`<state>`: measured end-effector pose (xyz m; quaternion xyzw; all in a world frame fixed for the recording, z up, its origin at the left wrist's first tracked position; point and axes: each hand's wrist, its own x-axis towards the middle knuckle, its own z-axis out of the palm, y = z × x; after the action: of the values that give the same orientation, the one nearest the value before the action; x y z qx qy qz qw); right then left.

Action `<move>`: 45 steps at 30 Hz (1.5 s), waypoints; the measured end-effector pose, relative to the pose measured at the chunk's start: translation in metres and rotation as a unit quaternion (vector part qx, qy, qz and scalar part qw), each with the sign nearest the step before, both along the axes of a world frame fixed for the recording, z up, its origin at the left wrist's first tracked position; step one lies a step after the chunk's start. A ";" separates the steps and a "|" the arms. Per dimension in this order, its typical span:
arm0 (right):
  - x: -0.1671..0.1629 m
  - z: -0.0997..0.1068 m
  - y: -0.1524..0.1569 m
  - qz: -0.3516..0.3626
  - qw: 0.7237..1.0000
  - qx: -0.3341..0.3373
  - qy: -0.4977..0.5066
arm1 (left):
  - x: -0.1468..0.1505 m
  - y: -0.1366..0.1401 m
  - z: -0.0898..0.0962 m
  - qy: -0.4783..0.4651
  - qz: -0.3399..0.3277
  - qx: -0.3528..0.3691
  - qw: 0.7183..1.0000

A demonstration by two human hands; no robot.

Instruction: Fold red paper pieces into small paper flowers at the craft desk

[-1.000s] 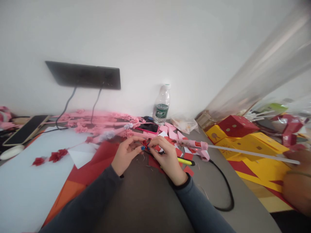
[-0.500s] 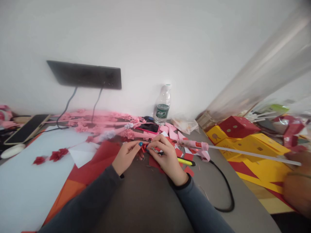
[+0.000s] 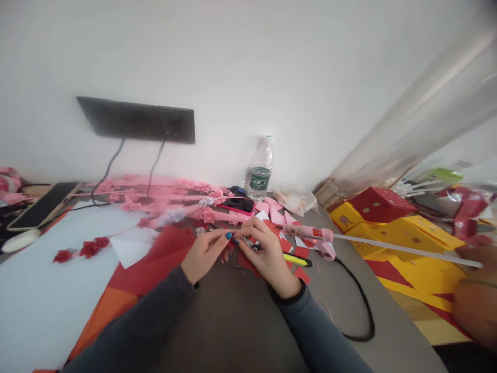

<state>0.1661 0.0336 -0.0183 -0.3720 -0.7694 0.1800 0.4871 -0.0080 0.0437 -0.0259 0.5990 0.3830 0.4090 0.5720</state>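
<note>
My left hand (image 3: 202, 255) and my right hand (image 3: 268, 255) meet fingertip to fingertip above the table. Both are closed in a pinch on a small piece of red paper (image 3: 232, 241), mostly hidden behind the fingers and thumbs. Close by my right hand lie a yellow-and-black utility knife (image 3: 295, 259), red paper scraps (image 3: 302, 274) and a pink hot glue gun (image 3: 310, 232) with a long white glue stick in its back. Red paper sheets (image 3: 165, 254) spread beside my left hand.
A water bottle (image 3: 260, 173) stands against the wall. Pink paper flowers (image 3: 163, 199) and a phone (image 3: 46, 204) are at the left. Red flowers (image 3: 91, 247) lie on white board (image 3: 50, 305). Yellow and red boxes (image 3: 404, 233) and another person's arm (image 3: 476, 305) are at the right.
My left thumb has shifted slightly right and down, closer to the right fingertips. Less of the red paper shows between my fingers now. The surroundings look the same.
</note>
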 end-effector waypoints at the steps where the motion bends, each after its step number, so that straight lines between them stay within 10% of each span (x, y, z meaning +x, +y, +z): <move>1: 0.000 0.000 0.000 0.001 1.000 -0.002 0.002 | 0.001 0.000 0.000 -0.005 -0.001 -0.007 1.000; 9: 0.000 0.005 -0.002 0.061 0.995 -0.050 -0.061 | 0.000 0.004 -0.005 -0.044 -0.041 -0.213 0.975; 18: 0.002 0.005 0.002 0.121 0.983 -0.139 -0.026 | -0.002 0.005 -0.003 -0.059 -0.056 -0.275 0.958; 27: 0.004 -0.007 0.010 -0.018 0.988 -0.128 0.087 | -0.003 0.008 0.002 -0.142 -0.003 -0.238 0.961; 45: 0.001 -0.006 0.007 -0.019 0.990 -0.136 0.041 | -0.005 0.009 -0.003 -0.038 -0.009 -0.082 0.996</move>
<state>0.1666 0.0409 -0.0240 -0.4412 -0.7101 0.2889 0.4666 -0.0125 0.0528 -0.0293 0.5375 0.3881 0.3934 0.6370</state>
